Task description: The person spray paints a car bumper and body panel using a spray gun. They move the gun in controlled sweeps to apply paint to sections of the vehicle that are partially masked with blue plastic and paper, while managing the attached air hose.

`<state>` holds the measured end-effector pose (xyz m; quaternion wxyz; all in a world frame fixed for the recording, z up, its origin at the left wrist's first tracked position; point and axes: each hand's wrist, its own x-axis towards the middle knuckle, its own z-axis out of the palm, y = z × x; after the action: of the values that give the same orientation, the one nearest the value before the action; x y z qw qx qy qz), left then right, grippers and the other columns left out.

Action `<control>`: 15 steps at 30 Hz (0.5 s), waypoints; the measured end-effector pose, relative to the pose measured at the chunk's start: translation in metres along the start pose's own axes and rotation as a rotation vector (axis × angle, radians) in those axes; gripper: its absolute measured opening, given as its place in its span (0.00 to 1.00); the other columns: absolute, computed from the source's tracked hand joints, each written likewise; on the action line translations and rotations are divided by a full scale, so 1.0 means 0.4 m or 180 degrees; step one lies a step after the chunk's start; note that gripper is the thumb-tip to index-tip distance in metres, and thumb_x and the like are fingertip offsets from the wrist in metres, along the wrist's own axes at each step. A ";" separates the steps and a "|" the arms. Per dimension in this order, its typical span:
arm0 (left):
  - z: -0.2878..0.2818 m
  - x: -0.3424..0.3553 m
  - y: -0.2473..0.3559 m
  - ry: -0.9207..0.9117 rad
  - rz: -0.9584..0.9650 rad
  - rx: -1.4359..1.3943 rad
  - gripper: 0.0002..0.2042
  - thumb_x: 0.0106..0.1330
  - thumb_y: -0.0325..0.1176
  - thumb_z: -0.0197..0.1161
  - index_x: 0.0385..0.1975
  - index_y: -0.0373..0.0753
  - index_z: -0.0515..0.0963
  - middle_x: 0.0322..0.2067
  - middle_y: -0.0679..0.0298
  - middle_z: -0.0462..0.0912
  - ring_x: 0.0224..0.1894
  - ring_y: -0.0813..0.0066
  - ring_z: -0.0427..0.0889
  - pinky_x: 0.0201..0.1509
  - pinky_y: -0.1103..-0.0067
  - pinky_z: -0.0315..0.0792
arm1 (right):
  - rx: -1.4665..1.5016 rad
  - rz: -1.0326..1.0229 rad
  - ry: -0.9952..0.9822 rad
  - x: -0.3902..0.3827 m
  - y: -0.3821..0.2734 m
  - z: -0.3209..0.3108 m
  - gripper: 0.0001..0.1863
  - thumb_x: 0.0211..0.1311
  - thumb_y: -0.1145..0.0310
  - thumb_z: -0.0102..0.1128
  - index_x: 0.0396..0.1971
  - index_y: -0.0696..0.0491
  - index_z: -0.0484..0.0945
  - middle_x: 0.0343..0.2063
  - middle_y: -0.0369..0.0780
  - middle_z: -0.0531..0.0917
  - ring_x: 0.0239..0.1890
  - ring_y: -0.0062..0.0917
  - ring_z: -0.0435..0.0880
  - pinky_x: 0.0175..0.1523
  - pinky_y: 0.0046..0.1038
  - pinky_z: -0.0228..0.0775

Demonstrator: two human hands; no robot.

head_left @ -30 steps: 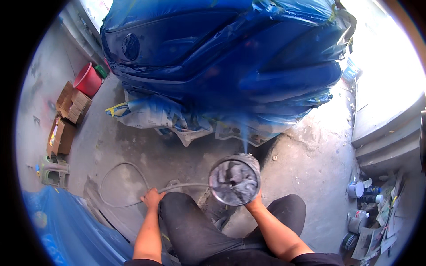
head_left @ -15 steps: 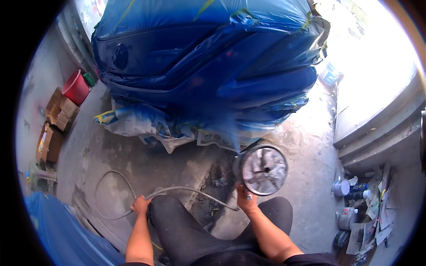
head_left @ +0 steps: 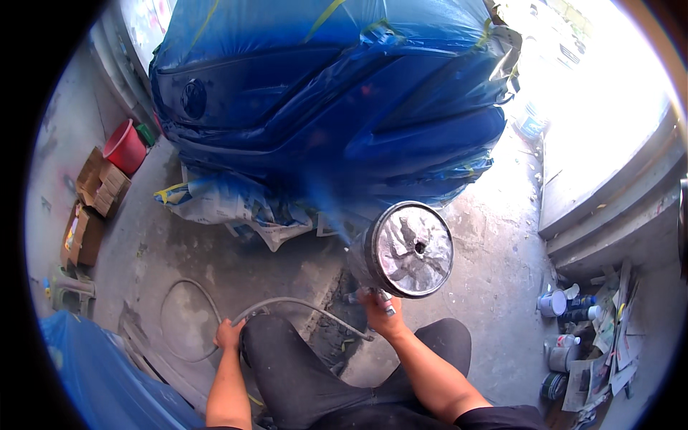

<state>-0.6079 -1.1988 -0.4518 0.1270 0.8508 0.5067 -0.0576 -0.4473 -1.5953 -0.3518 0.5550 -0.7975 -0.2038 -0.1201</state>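
Observation:
My right hand (head_left: 385, 317) is closed round the handle of a spray gun (head_left: 414, 244), whose round, paint-smeared cup is uppermost and hides much of the gun. Blue mist (head_left: 331, 211) streams from its nozzle, up and to the left, toward the lower part of a glossy blue car bumper (head_left: 287, 140). My left hand (head_left: 228, 335), beside my left knee, grips a grey air hose (head_left: 308, 302) that loops on the floor and runs toward the gun. Plastic film (head_left: 251, 32) covers the car above the bumper; paint-stained masking paper (head_left: 233, 206) hangs below it.
At the left wall stand a red bucket (head_left: 125, 148), cardboard boxes (head_left: 100, 186) and a small stool (head_left: 72, 287). Paint cans (head_left: 552, 304) and paper scraps (head_left: 584, 380) line the right side. Blue sheeting (head_left: 107, 373) lies lower left. A broken channel (head_left: 330, 315) crosses the floor.
My right hand has moved the spray gun up and a little left, tilting it. The mist now slants further left. My left hand stays on the hose, almost unmoved.

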 end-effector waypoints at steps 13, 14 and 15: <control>-0.024 -0.005 0.035 0.0054 0.0478 -0.0178 0.22 0.44 0.55 0.69 0.23 0.40 0.76 0.28 0.58 0.82 0.35 0.55 0.79 0.43 0.54 0.63 | 0.0422 0.1672 0.1464 0.075 -0.029 -0.259 0.06 0.61 0.73 0.55 0.36 0.55 0.69 0.20 0.35 0.74 0.18 0.15 0.73 0.22 0.18 0.66; -0.024 -0.009 0.053 0.0037 0.0535 -0.0229 0.22 0.43 0.55 0.69 0.23 0.40 0.76 0.28 0.58 0.82 0.34 0.55 0.79 0.43 0.55 0.63 | 0.0378 0.1403 0.1420 0.084 -0.030 -0.248 0.06 0.61 0.70 0.56 0.33 0.54 0.70 0.18 0.34 0.74 0.18 0.14 0.73 0.20 0.18 0.64; -0.027 -0.008 0.058 0.0068 0.0562 -0.0268 0.22 0.43 0.54 0.69 0.22 0.40 0.76 0.27 0.58 0.81 0.34 0.55 0.79 0.42 0.56 0.64 | 0.0360 0.1141 0.1357 0.098 -0.044 -0.226 0.07 0.62 0.66 0.57 0.31 0.52 0.70 0.15 0.33 0.74 0.17 0.14 0.73 0.18 0.18 0.62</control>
<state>-0.5894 -1.2092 -0.4371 0.1617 0.8866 0.4330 -0.0158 -0.4175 -1.6670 -0.2888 0.6413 -0.7453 0.0554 -0.1735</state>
